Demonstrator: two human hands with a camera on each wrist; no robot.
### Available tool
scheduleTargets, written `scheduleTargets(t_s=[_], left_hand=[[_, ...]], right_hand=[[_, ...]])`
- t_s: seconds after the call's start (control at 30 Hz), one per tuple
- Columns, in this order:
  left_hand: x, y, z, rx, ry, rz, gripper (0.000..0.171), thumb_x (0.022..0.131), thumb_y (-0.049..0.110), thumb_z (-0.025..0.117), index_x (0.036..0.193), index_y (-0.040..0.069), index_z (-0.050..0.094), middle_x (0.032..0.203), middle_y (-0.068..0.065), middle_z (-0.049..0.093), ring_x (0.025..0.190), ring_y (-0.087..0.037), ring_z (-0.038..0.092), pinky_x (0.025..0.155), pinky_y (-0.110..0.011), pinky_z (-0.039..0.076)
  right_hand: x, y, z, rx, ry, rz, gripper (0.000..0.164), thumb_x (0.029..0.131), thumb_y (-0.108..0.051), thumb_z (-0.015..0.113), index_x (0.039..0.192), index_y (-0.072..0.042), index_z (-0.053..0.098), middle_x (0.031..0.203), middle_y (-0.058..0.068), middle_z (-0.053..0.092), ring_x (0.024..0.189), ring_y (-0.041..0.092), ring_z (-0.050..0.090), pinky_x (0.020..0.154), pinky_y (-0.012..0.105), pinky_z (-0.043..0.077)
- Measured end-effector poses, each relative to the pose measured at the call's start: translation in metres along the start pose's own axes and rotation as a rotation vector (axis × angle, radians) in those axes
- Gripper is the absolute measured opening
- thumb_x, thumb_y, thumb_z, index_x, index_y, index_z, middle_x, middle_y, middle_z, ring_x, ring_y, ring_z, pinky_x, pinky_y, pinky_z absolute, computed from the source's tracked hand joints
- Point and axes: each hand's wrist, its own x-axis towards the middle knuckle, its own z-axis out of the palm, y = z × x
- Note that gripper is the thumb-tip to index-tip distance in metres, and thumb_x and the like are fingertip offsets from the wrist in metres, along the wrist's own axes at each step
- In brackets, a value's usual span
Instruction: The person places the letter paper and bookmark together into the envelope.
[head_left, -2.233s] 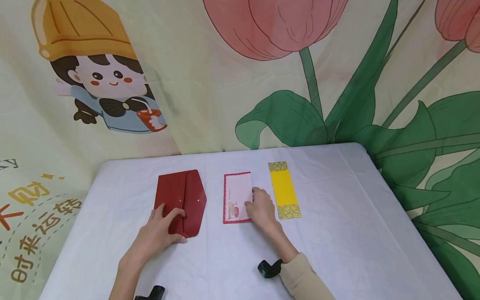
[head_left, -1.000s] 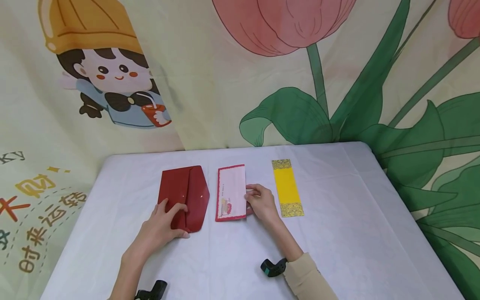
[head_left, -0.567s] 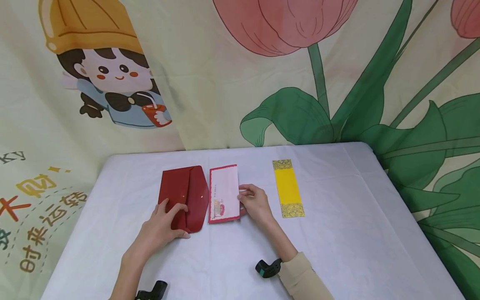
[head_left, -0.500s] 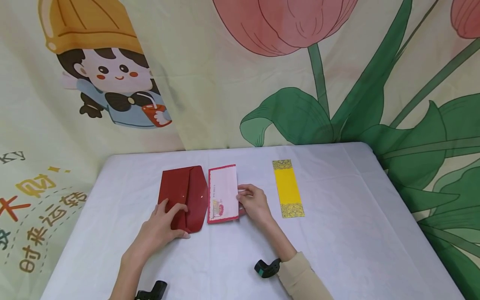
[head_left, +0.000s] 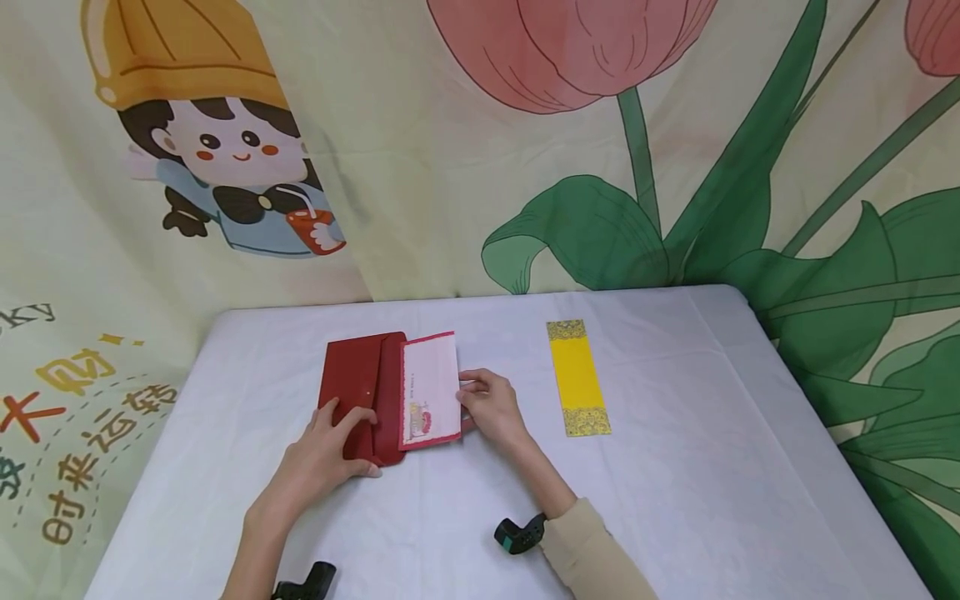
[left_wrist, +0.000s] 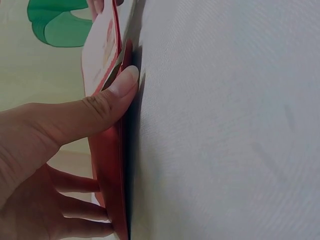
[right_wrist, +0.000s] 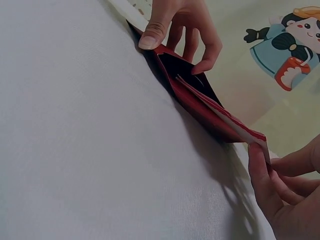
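Out at the left, printed lettering (head_left: 112, 454) is shown on the pale backdrop (head_left: 420, 150), and just right of it, higher up, a cartoon figure (head_left: 217, 150) in a yellow hat is pictured. Now to the table (head_left: 712, 467), covered in white cloth: a red envelope (head_left: 352, 367) is gripped by the left hand (head_left: 318, 454), its near edge caught by the thumb and its face spanned by the spread, bent fingers. A black device (head_left: 306, 581) is worn at that wrist.

The flap (head_left: 391, 400) is folded out to the right, and in the right-wrist view the pocket's mouth is seen gaping. Over that flap a white card (head_left: 430, 392) with a red border is held, slightly tilted, its left edge near the mouth; whether the flap is touched cannot be told. The card's right edge is pinched between thumb and fingers of the right hand (head_left: 491, 408).

Below, another black device (head_left: 519, 533) is worn beside a beige sleeve (head_left: 596, 550). Farther right, a yellow strip (head_left: 578, 375), banded with gold pattern at both ends, is laid flat, untouched. Beyond, the backdrop is filled by big green leaves (head_left: 832, 308).
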Motion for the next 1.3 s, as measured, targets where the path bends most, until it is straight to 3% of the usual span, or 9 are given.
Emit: scheduleTargets(t_s=[1.1, 1.3], left_hand=[[0.001, 0.002, 0.0, 0.003, -0.033, -0.05, 0.075, 0.073, 0.037, 0.093, 0.136, 0.024, 0.053, 0.157, -0.036, 0.027, 0.141, -0.058, 0.029, 0.092, -0.076, 0.048], [0.001, 0.002, 0.0, 0.002, -0.031, -0.048, 0.077, 0.072, 0.037, 0.093, 0.137, 0.023, 0.054, 0.156, -0.036, 0.027, 0.141, -0.059, 0.029, 0.092, -0.075, 0.048]], right_hand=[[0.009, -0.003, 0.035, -0.012, -0.052, -0.078, 0.029, 0.096, 0.001, 0.064, 0.126, 0.003, 0.066, 0.098, 0.012, 0.071, 0.073, 0.015, 0.069, 0.056, 0.031, 0.061], [0.009, -0.001, 0.04, -0.068, -0.05, -0.12, 0.033, 0.095, 0.002, 0.065, 0.128, 0.003, 0.064, 0.097, 0.012, 0.071, 0.069, 0.014, 0.069, 0.054, 0.028, 0.059]])
